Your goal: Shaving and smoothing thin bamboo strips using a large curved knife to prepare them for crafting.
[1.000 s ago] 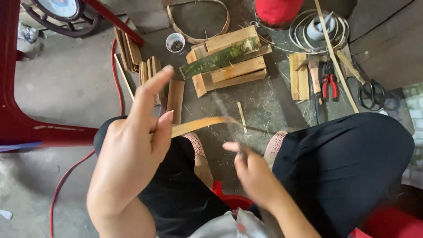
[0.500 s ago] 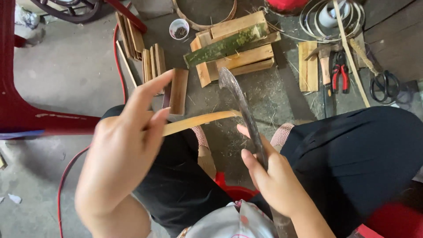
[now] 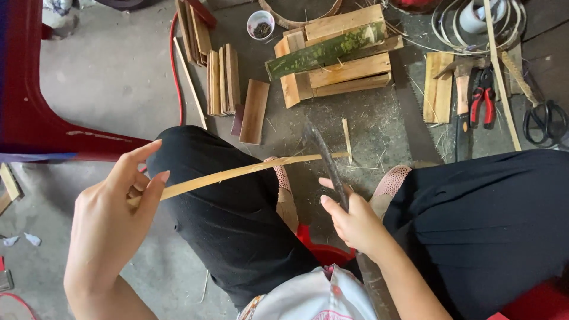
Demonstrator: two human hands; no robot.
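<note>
Where left grip (image 3: 127, 195) pinches: strip's (image 3: 237, 173) end.

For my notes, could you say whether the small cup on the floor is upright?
Upright: the small cup shows its round open mouth, with dark bits inside.

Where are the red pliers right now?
In the head view, the red pliers lie on the floor at the upper right, beyond the right hand. They sit between a wooden-handled tool and a long thin bamboo stick.
</note>
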